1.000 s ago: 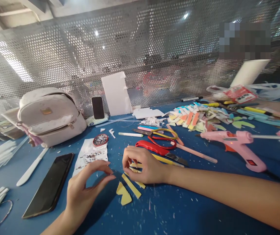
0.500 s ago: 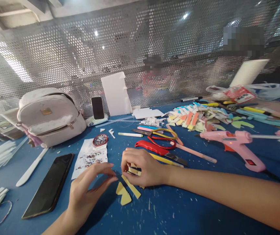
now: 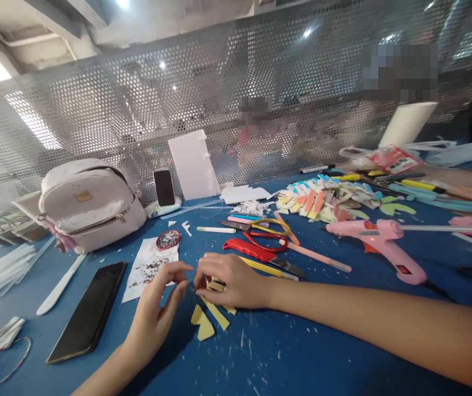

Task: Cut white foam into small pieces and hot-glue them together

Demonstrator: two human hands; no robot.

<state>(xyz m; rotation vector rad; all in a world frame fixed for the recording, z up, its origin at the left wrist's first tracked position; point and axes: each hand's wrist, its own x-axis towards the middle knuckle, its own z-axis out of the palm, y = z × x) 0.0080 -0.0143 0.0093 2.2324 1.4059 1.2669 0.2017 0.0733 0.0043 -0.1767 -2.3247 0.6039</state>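
Observation:
My left hand (image 3: 159, 305) is raised over the blue table, its thumb and forefinger curved and a little apart, with nothing seen between them. Close beside its fingertips is my right hand (image 3: 229, 280), curled with thumb and fingers drawn together. Whatever the right fingers pinch, if anything, is too small or hidden to make out. Under and in front of that hand lie yellow paper strips (image 3: 218, 315), partly covered by it. A cut yellow paper piece (image 3: 205, 327) rests just below the fingertips. Beyond the left hand, a white paper sheet (image 3: 137, 278) carries scattered small beads.
A red-rimmed dish (image 3: 168, 240) of beads, a dark phone (image 3: 89, 311) and a backpack (image 3: 93, 206) are on the left. Scissors (image 3: 266, 224), a red-handled cutter (image 3: 252, 249) and a pink glue gun (image 3: 384, 239) lie on the right. Behind them sits a paper scrap pile (image 3: 322, 198).
My right hand has shifted slightly left, closer to my left hand. The left hand has turned more upright, its fingertips rising a little. The view has shifted slightly.

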